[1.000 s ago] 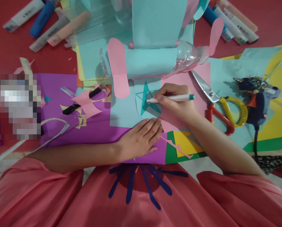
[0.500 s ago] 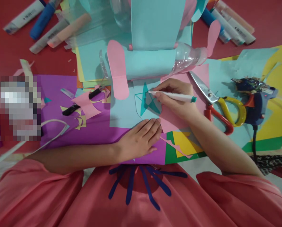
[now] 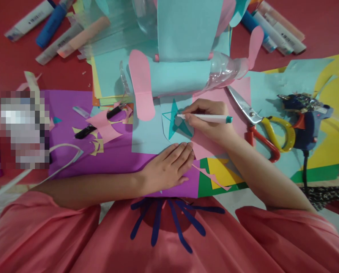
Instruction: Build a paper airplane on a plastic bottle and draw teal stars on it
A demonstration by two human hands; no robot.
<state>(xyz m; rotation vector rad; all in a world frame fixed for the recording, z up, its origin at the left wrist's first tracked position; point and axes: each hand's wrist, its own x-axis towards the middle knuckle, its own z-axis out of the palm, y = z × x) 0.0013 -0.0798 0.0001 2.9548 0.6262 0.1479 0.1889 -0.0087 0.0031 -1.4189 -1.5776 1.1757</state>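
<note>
Between thumb and fingers, my right hand (image 3: 210, 119) grips a white marker (image 3: 206, 118) with a teal end. Its tip touches a teal star (image 3: 172, 121) drawn on light blue paper (image 3: 146, 140). Most of the star is coloured in; its left point shows only an outline. My left hand (image 3: 169, 167) lies flat, fingers stretched, at the lower edge of that paper. Just above stands a plane-like model made from a clear plastic bottle (image 3: 227, 70) wrapped in light blue paper, with a pink rounded strip (image 3: 142, 85) at its left end.
Scissors (image 3: 253, 115) with yellow and red handles lie right of my right hand, beside a dark blue glue gun (image 3: 308, 125). More markers (image 3: 283, 32) lie at the upper right and upper left. Paper scraps and a black pen (image 3: 85, 131) rest on purple paper (image 3: 69, 159).
The marker has shifted slightly left and down over the star, and its teal end has moved left. My left hand stays in place.
</note>
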